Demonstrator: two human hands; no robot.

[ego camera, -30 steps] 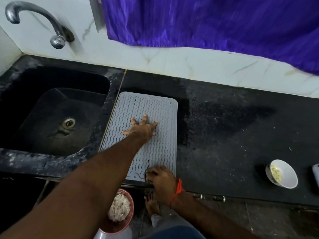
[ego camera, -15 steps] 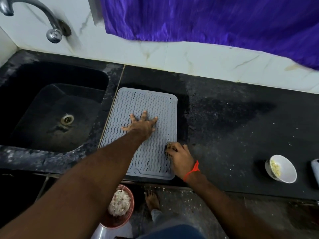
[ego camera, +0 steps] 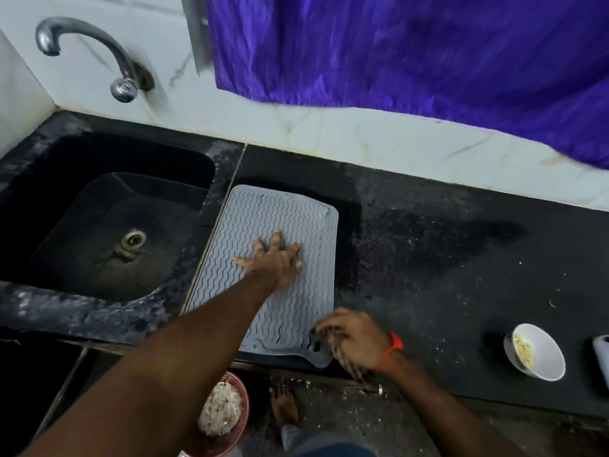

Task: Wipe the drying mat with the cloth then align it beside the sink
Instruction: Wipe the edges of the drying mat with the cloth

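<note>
Beside the sink (ego camera: 108, 225), our flat left hand (ego camera: 276, 258) pins the drying mat (ego camera: 296, 209); our right hand (ego camera: 354, 338), gripping a dark cloth (ego camera: 314, 339), risks curling its lifted corner.

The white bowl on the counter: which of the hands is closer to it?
The right hand, at the mat's near right corner, is closer to the white bowl. The left hand presses flat on the mat's middle, farther away.

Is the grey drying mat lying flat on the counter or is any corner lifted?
Mostly flat under the left hand; the drying mat curls at its near right corner by the right hand.
</note>
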